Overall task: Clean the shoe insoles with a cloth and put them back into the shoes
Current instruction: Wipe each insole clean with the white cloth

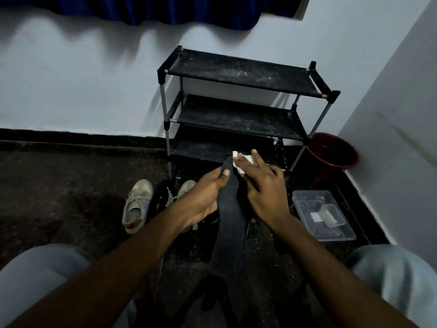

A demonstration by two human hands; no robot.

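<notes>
Centre of the frame, and the left hand [208, 192] has the dark insole [230, 223] gripped by its left edge, thumb on top, fingers curled underneath. The insole is held up off the floor, toe end pointing at the shoe rack's [236, 74] lowest shelf, heel end hanging toward the bottom of the frame. Over on the toe end, the right hand [264, 188] lays fairly straight fingers across a white cloth [246, 159] and presses it flat on the insole; the thumb is out of sight. Room to move? Plenty at the left of the frame, a wide stretch of dark floor [59, 190] running up to the black skirting under the back wall. The right is tight: the rack sits in the corner, a red bucket [333, 150] stands between its right leg and the slanting side wall, and a clear plastic tub [305, 197] lies along that wall's skirting at lower right. Inside the tub, a smaller clear box and a pale flat piece, too dim to identify; the bucket's inside is too dark to read. Left of the hands, a beige shoe [136, 207] and its mate [185, 187] stand on the floor with a black shoe [160, 200] between them. Grey-clad knees fill both lower corners.
</notes>
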